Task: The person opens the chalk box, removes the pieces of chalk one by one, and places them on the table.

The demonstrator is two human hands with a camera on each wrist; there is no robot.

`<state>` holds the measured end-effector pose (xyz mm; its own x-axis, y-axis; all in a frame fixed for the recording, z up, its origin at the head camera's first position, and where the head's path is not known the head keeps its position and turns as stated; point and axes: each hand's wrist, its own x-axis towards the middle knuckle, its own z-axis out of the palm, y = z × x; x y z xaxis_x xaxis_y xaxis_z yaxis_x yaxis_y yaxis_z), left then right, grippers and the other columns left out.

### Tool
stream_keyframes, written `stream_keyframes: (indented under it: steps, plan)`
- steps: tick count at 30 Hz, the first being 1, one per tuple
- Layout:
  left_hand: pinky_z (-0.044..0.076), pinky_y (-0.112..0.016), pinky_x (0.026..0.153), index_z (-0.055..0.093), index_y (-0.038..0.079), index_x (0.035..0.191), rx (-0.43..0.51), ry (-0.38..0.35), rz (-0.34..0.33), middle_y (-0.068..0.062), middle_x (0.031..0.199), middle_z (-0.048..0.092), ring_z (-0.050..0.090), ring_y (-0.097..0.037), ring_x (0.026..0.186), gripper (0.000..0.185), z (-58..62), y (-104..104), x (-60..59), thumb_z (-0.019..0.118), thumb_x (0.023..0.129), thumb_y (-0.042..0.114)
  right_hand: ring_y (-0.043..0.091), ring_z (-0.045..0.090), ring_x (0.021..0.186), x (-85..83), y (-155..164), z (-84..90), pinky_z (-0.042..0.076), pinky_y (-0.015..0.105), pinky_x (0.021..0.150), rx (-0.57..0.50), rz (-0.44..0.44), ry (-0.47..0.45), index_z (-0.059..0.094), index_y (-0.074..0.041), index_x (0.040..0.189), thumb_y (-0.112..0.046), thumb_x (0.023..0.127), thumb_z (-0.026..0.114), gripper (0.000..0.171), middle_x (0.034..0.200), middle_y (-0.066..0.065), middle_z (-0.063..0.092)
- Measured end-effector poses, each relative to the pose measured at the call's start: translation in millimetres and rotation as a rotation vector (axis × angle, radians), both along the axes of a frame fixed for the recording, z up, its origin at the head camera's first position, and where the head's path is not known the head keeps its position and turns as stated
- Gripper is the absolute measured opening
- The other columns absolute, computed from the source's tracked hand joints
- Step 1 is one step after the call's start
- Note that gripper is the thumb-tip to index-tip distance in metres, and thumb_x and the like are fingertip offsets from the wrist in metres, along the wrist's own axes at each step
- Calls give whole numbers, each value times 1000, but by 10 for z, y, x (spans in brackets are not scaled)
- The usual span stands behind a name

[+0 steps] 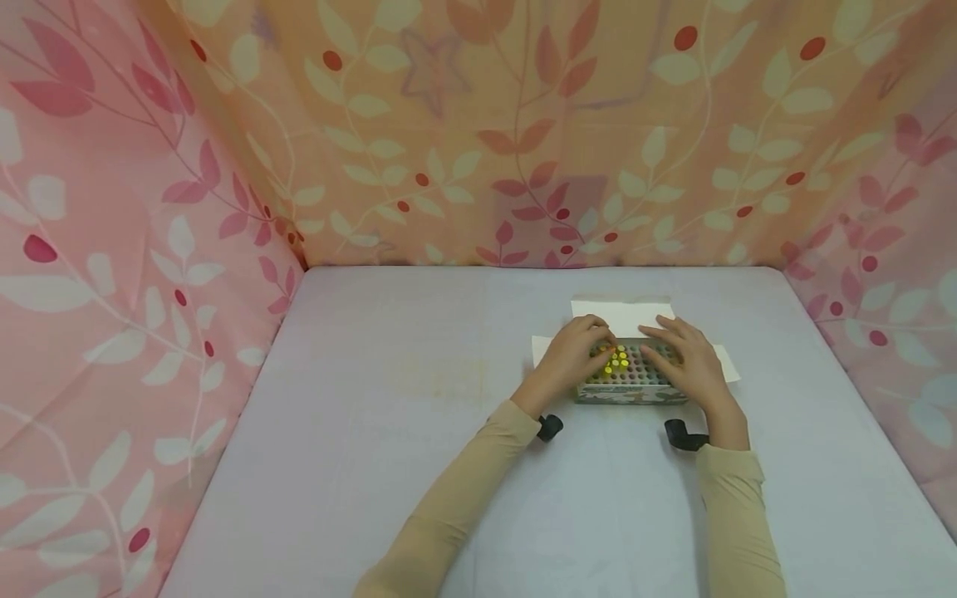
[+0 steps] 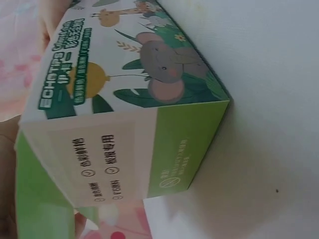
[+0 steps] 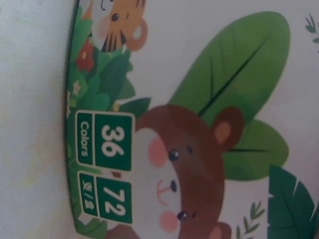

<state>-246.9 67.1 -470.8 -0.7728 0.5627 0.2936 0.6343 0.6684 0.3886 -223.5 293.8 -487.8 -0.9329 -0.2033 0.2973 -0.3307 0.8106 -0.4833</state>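
Just right of the frame's centre on the lilac table [image 1: 419,465], the left hand [image 1: 571,359] curls its fingers over the near-left rim of an open marker box [image 1: 628,389], beside the yellow caps [image 1: 617,358]. The right hand [image 1: 691,359] lies flat, fingers relaxed, across the box's right side. White flaps [image 1: 624,314] stand behind.

Pink leaf-patterned cloth walls [image 1: 523,124] enclose a pale lilac table [image 1: 419,465] on three sides.

The box [image 1: 628,390] is smooth printed cardboard with white paper flaps [image 1: 622,316], on a matt cloth-covered table [image 1: 419,465].
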Motion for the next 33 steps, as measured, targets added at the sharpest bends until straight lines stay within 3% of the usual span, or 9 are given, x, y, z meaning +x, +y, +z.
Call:
stream_keyframes:
  steps: [17,27,33]
  plan:
    - [37,-26,100,71,24,96,76,-29,10,5,115,60,52,-12,111,16,-73,87,-93,61,87,33,43,28,132,7,-9,2,21,68,99,3,-21,-40,59,-18,124,-37,87,63,41,139,18,43]
    - [32,-35,105,68,30,103,-52,-34,12,7,125,55,45,-14,122,20,-82,114,-106,53,91,35,44,30,130,5,-12,-7,22,68,98,7,-7,-21,59,-18,124,-36,87,63,41,138,19,44]
    - [30,-36,107,67,30,104,-34,-17,6,5,127,54,44,-15,124,20,-100,111,-97,52,93,37,44,30,130,0,-3,-12,22,68,98,-5,-4,-18,59,-17,124,-35,87,63,41,138,19,45]
